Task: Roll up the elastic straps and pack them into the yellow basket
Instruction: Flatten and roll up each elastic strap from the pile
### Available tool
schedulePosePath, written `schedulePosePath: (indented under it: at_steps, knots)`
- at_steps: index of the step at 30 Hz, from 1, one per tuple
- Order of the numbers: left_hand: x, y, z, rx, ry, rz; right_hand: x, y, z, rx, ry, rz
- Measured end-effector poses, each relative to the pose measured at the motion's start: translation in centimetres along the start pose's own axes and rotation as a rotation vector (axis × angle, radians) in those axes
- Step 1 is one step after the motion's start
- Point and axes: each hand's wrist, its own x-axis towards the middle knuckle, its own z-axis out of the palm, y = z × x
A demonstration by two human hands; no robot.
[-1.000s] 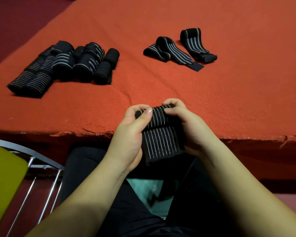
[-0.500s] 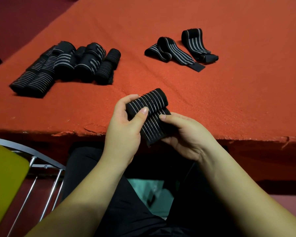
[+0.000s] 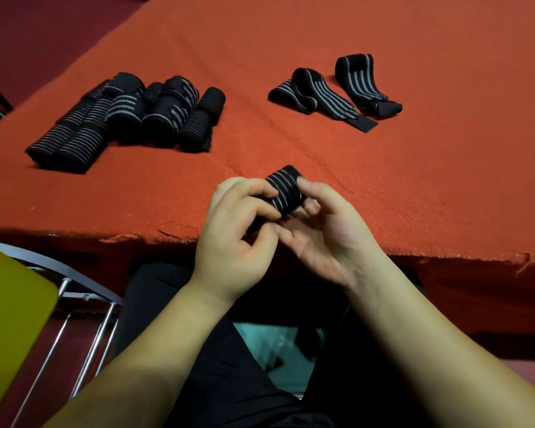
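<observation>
Strap in hand: a black elastic strap (image 3: 283, 193) with thin grey stripes, wound into a tight roll, is held just above the near edge of the red table (image 3: 414, 186), its striped end showing between the two hands.
Left hand: the left hand (image 3: 235, 233) curls around the roll's left side, thumb pressed on the striped top, fingers wrapped beneath.
Right hand: the right hand (image 3: 325, 230) pinches the roll's right end, one fingertip on its upper edge, the other fingers bent under it, palm turned up.
Rolled pile: a cluster of rolled straps (image 3: 130, 118) lies on the red table, far left of the held roll.
Loose straps: two unrolled straps (image 3: 337, 88) lie looped on the red table, beyond and right of the held roll.
Yellow item: a yellow surface (image 3: 10, 319) shows below the table's near-left edge, beside a metal chair frame (image 3: 84, 307); whether it is the basket, and what it holds, cannot be told.
</observation>
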Motion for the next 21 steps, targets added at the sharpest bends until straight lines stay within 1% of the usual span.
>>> schedulePosePath:
  at_steps: [2, 5, 6, 8, 10, 11, 13, 17, 21]
  knots:
    - [-0.2, -0.3, -0.3, -0.039, 0.000, 0.003, 0.7, 0.2, 0.6, -0.080, -0.016, -0.022]
    - [-0.4, -0.7, -0.7, -0.102, 0.038, -0.111, 2.3, 0.2, 1.2, -0.203, 0.021, -0.029]
    - [-0.3, -0.8, -1.0, -0.101, 0.048, -0.179, 2.9, 0.1, 1.5, -0.214, 0.045, -0.029]
    - [-0.1, -1.5, -1.6, -0.084, 0.039, -0.373, 4.2, -0.1, 2.1, -0.211, 0.056, -0.033]
    - [-0.1, -2.6, -2.3, -0.147, 0.009, -0.558, 5.5, -0.1, 3.1, -0.253, 0.016, -0.028]
    - [-0.1, -3.3, -2.7, -0.171, 0.016, -0.606, 6.3, 0.1, 3.5, -0.278, -0.002, -0.015]
    - [0.0, -4.8, -3.7, -0.129, 0.066, -0.633, 7.8, 0.6, 4.7, -0.316, -0.022, 0.028]
    - [0.6, -7.8, -5.8, -0.039, 0.228, -0.684, 11.6, 2.3, 7.4, -0.375, -0.069, 0.139]
    - [1.6, -11.7, -7.6, 0.074, 0.324, -0.795, 16.1, 4.7, 10.3, -0.385, -0.077, 0.175]
